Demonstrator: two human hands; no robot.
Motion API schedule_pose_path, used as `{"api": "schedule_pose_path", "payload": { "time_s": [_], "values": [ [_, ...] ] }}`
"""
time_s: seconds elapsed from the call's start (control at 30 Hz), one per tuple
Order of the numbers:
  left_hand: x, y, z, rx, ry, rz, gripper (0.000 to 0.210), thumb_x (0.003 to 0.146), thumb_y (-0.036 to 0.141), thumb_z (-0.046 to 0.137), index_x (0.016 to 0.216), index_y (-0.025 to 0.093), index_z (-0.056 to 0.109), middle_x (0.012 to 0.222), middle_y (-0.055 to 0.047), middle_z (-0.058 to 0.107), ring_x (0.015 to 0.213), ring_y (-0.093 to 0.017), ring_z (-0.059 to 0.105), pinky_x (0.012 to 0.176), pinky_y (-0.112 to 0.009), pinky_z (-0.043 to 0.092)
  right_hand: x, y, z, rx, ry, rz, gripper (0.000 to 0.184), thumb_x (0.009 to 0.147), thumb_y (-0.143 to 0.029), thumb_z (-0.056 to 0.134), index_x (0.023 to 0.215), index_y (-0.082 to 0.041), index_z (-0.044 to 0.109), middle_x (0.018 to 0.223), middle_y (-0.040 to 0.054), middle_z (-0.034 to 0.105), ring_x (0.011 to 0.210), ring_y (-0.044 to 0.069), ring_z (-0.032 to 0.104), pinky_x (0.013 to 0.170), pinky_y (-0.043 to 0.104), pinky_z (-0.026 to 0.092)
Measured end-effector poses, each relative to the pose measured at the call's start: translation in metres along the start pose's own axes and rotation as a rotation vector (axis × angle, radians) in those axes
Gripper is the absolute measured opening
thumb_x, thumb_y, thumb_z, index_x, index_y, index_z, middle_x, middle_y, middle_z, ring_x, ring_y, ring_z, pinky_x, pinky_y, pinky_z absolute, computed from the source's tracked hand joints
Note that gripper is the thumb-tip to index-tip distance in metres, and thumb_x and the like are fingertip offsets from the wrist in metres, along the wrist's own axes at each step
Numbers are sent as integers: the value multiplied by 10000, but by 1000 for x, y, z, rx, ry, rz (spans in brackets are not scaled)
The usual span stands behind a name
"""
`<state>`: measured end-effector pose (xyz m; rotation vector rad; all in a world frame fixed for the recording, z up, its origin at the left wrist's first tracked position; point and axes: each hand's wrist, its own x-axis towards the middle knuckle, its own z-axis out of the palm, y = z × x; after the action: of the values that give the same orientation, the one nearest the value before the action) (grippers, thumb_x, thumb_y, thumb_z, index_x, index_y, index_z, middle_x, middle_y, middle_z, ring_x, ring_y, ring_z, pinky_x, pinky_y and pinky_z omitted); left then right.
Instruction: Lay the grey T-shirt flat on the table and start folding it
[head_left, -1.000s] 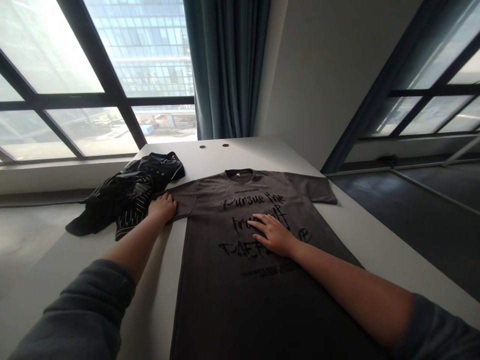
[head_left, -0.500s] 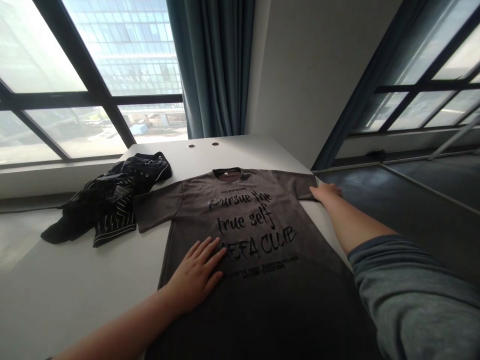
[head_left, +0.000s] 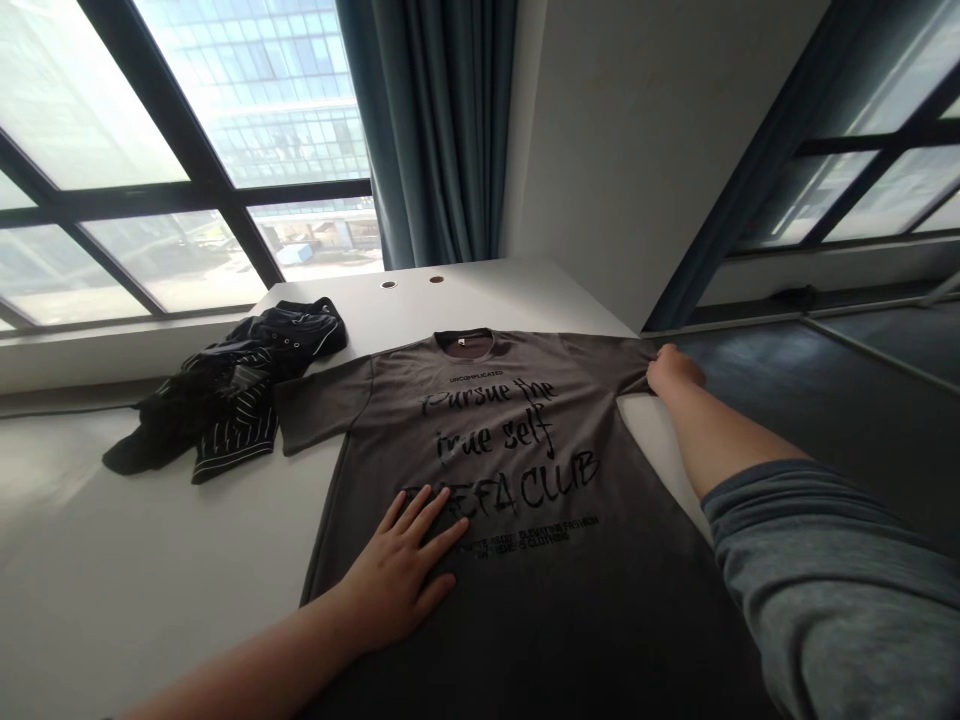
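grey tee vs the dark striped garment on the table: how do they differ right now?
The grey T-shirt lies spread flat, front up, sleeves out; the striped garment sits crumpled in a heap. The T-shirt is grey-brown with black lettering; the garment is black with thin white stripes. The left hand presses flat on the T-shirt and the right hand is at its sleeve end; no hand touches the garment. Both rest on the white table.

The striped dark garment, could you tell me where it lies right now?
The striped dark garment lies crumpled on the white table, left of the brown T-shirt beside its sleeve, below the window.
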<state>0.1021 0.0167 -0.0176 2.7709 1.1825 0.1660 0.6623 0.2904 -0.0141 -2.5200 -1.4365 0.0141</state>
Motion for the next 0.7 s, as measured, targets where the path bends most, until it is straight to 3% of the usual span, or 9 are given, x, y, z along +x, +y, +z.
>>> {"api": "schedule_pose_path", "payload": {
  "time_s": [0.1, 0.2, 0.27, 0.33, 0.37, 0.43, 0.53, 0.6, 0.7],
  "values": [
    [4, 8, -1, -12, -32, 3, 765, 1002, 475, 612, 1694, 419, 291, 1785, -77, 210, 1633, -391, 230, 1276, -693, 282, -3, -2, -1, 22, -35, 102, 410, 1044, -198, 458, 1403, -50, 591, 1233, 318, 670, 1096, 311, 634, 820, 435, 386],
    [3, 19, -6, -35, -86, 31, 783, 994, 448, 625, 1698, 397, 289, 1787, -80, 200, 1634, -390, 225, 1283, -699, 254, -13, -7, -4, 31, -12, 113, 488, 1063, -320, 490, 1476, -63, 527, 1364, 337, 591, 1218, 351, 575, 880, 456, 394],
    [-3, 28, -12, -60, -130, 74, 799, 973, 434, 653, 1693, 388, 308, 1786, -76, 207, 1629, -390, 245, 1285, -701, 250, -28, -11, -9, 4, 79, 45, 563, 1045, -403, 539, 1510, -89, 499, 1474, 331, 511, 1309, 383, 508, 934, 468, 399],
    [-13, 35, -18, -88, -164, 128, 801, 953, 420, 675, 1680, 400, 337, 1780, -53, 243, 1618, -379, 286, 1289, -688, 266, -53, -14, -17, -54, 156, -88, 519, 1021, -412, 565, 1455, -126, 561, 1473, 282, 539, 1306, 379, 516, 948, 445, 414],
    [-20, 37, -19, -96, -168, 149, 793, 947, 411, 679, 1670, 414, 353, 1773, -33, 269, 1610, -368, 311, 1293, -672, 277, -69, -14, -23, -88, 147, -159, 450, 1014, -400, 561, 1376, -140, 621, 1402, 252, 605, 1249, 364, 563, 924, 420, 429],
    [-38, 37, -20, -88, -137, 159, 760, 941, 395, 674, 1645, 447, 391, 1749, 3, 339, 1582, -344, 377, 1294, -626, 322, -110, -11, -34, -145, -13, -266, 338, 1021, -423, 513, 1127, -176, 719, 1135, 183, 730, 1046, 322, 661, 818, 372, 448],
    [-69, 25, -15, 9, 10, 19, 651, 961, 409, 632, 1590, 466, 476, 1650, -4, 507, 1465, -323, 534, 1199, -547, 479, -187, 8, -46, -203, -163, -390, 407, 1030, -514, 436, 917, -236, 711, 895, 131, 756, 859, 309, 709, 697, 360, 445],
    [-92, 14, -10, 110, 132, -161, 575, 976, 442, 592, 1548, 454, 540, 1509, -58, 641, 1317, -329, 646, 1052, -524, 582, -240, 27, -48, -215, -190, -436, 410, 1017, -553, 432, 949, -260, 710, 830, 126, 757, 784, 321, 729, 643, 368, 452],
    [-126, 8, -5, 231, 202, -402, 505, 958, 455, 572, 1458, 444, 641, 1222, -123, 753, 1004, -345, 742, 805, -526, 633, -308, 60, -45, -210, -131, -443, 403, 982, -490, 470, 1235, -264, 687, 846, 150, 779, 749, 367, 755, 580, 402, 482]
  ]
}}
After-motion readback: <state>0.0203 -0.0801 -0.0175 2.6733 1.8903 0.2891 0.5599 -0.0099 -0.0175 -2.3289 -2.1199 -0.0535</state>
